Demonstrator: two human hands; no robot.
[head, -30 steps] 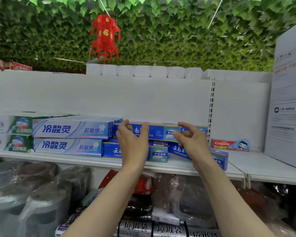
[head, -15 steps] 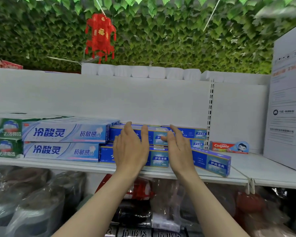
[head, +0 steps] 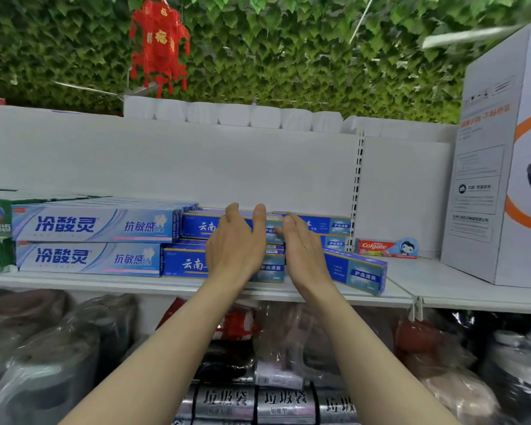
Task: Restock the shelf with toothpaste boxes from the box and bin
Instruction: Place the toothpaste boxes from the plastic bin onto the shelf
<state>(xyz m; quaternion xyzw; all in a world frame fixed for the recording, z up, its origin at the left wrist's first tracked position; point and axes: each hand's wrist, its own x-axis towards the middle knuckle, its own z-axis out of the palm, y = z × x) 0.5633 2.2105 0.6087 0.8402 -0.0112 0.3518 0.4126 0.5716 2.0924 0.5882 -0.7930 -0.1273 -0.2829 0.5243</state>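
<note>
Toothpaste boxes (head: 196, 227) | blue stack, long axis left-right along shelf (head: 442, 283) | my left hand (head: 236, 246), right hand (head: 304, 253) flat against fronts, holding nothing.

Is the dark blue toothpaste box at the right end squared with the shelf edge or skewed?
Skewed: the dark blue toothpaste box angles toward the white shelf's front edge.

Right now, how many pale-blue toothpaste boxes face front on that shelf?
2: upper pale-blue box lies on the lower pale-blue box, left of the dark-blue boxes. More seem stacked behind them, uncountable.
</note>
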